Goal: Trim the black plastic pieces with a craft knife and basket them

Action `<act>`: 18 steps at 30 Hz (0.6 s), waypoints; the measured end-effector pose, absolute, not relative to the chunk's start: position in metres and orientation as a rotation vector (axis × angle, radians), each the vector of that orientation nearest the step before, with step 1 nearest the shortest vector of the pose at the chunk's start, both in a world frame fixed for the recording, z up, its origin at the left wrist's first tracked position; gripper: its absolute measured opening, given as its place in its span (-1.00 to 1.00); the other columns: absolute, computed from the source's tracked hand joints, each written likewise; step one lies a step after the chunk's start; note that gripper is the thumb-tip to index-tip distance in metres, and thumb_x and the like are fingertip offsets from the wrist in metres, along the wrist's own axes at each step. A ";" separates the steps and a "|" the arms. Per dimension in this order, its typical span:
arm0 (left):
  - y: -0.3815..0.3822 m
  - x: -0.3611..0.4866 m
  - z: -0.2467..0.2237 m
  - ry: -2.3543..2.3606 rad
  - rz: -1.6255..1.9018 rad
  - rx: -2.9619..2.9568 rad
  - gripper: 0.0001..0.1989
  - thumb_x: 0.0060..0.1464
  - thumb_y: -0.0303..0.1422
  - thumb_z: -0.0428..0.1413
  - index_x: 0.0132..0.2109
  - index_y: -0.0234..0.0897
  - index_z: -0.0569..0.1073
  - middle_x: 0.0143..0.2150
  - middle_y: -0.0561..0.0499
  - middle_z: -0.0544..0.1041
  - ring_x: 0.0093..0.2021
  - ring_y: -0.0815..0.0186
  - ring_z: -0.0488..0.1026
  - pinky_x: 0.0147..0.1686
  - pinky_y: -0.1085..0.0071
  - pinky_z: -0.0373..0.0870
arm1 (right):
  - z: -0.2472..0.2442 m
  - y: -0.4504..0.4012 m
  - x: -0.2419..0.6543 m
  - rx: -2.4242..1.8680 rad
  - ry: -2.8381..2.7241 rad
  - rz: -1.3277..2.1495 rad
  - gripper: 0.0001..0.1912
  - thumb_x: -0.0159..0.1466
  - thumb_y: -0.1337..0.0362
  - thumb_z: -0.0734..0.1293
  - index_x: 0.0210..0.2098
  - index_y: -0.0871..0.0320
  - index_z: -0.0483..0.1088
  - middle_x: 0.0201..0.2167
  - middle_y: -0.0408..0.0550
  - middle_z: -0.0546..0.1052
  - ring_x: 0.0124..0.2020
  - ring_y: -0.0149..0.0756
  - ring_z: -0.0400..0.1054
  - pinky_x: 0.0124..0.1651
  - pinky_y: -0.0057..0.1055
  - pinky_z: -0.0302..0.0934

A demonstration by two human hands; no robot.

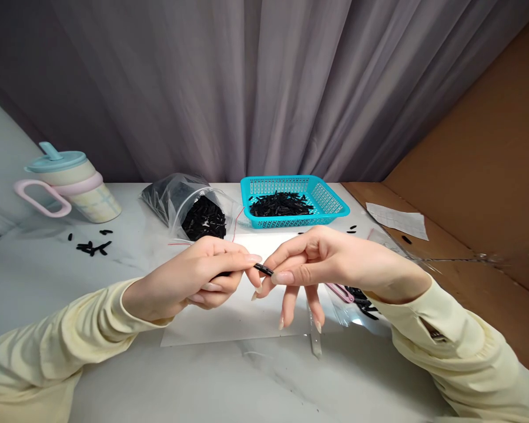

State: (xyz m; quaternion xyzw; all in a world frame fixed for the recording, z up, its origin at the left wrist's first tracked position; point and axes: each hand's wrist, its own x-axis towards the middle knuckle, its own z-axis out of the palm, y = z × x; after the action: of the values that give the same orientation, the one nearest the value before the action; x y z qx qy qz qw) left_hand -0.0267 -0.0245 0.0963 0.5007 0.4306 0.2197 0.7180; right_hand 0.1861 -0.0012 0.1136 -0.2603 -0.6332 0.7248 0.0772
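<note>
Between my two hands is a small slim black piece (263,269). My left hand (211,272) is closed, its thumb and forefinger on the left end of the piece; more black shows under its fingers. The thumb and forefinger of my right hand (315,264) pinch the right end, while its other fingers hang spread downward. Both hands are above a white sheet (229,326). Behind them, an open clear bag (176,202) and a blue basket (295,222) hold many similar black pieces.
A tumbler (92,197) with a pink handle stands at the left, with several loose black pieces (92,248) before it. Right of the sheet are a pink tool (341,292), more black pieces (365,305) and a clear stick (316,341). White paper (399,220) lies near cardboard.
</note>
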 end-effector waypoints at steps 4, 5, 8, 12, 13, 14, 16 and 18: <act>-0.026 -0.026 0.097 0.963 0.487 1.109 -0.68 0.10 -0.18 0.07 -0.41 -0.37 0.48 -0.74 0.26 -0.06 -0.73 0.61 -0.18 -0.76 0.61 -0.22 | 0.115 -0.002 0.186 -0.823 -1.914 2.147 -0.81 0.28 0.28 0.23 -0.15 0.20 0.37 -0.09 -0.01 0.49 -0.31 -0.32 0.49 -0.50 -0.58 0.34; -0.026 -0.025 0.097 0.967 0.487 1.111 -0.68 0.10 -0.18 0.06 -0.41 -0.37 0.48 -0.74 0.26 -0.06 -0.73 0.61 -0.18 -0.76 0.61 -0.22 | 0.116 -0.002 0.186 -0.831 -1.915 2.143 -0.81 0.28 0.28 0.23 -0.15 0.19 0.38 -0.10 -0.02 0.49 -0.31 -0.33 0.49 -0.50 -0.58 0.34; -0.027 -0.025 0.096 0.976 0.486 1.106 -0.68 0.10 -0.18 0.06 -0.42 -0.36 0.46 -0.74 0.25 -0.06 -0.74 0.61 -0.18 -0.76 0.61 -0.23 | 0.115 -0.002 0.185 -0.822 -1.924 2.138 -0.81 0.28 0.28 0.21 -0.16 0.18 0.38 -0.10 -0.04 0.49 -0.31 -0.33 0.49 -0.51 -0.58 0.34; -0.027 -0.026 0.095 0.969 0.493 1.096 -0.67 0.10 -0.18 0.05 -0.45 -0.36 0.45 -0.74 0.25 -0.06 -0.74 0.61 -0.17 -0.76 0.63 -0.22 | 0.114 0.000 0.184 -0.792 -1.939 2.132 -0.80 0.29 0.28 0.20 -0.16 0.21 0.38 -0.09 -0.01 0.49 -0.29 -0.31 0.49 -0.50 -0.58 0.34; -0.027 -0.027 0.095 0.966 0.496 1.093 -0.67 0.10 -0.18 0.05 -0.45 -0.36 0.45 -0.74 0.25 -0.06 -0.74 0.62 -0.18 -0.76 0.63 -0.22 | 0.114 0.000 0.184 -0.791 -1.945 2.126 -0.79 0.29 0.28 0.20 -0.15 0.21 0.38 -0.08 0.00 0.48 -0.29 -0.31 0.49 -0.50 -0.58 0.34; -0.026 -0.027 0.095 0.960 0.498 1.091 -0.67 0.10 -0.18 0.05 -0.45 -0.36 0.45 -0.74 0.25 -0.06 -0.74 0.62 -0.18 -0.76 0.63 -0.22 | 0.114 0.000 0.184 -0.792 -1.952 2.118 -0.79 0.29 0.28 0.19 -0.15 0.22 0.38 -0.07 0.00 0.48 -0.29 -0.32 0.49 -0.49 -0.58 0.34; -0.026 -0.027 0.094 0.942 0.503 1.090 -0.68 0.10 -0.19 0.06 -0.44 -0.36 0.45 -0.73 0.25 -0.07 -0.74 0.62 -0.18 -0.77 0.64 -0.22 | 0.113 0.000 0.184 -0.786 -1.958 2.102 -0.79 0.29 0.28 0.19 -0.15 0.23 0.38 -0.08 0.01 0.48 -0.29 -0.32 0.49 -0.49 -0.58 0.35; -0.026 -0.027 0.094 0.923 0.502 1.091 -0.69 0.10 -0.19 0.06 -0.43 -0.36 0.45 -0.73 0.25 -0.07 -0.73 0.62 -0.19 -0.78 0.65 -0.22 | 0.112 0.000 0.184 -0.768 -1.953 2.089 -0.80 0.29 0.30 0.20 -0.16 0.24 0.38 -0.09 0.02 0.48 -0.30 -0.32 0.49 -0.49 -0.58 0.34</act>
State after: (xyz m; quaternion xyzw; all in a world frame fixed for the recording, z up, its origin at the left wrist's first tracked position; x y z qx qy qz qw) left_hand -0.0265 -0.0256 0.0945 0.4949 0.4184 0.2278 0.7267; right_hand 0.1844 0.0003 0.1121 -0.2583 -0.6568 0.7027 0.0904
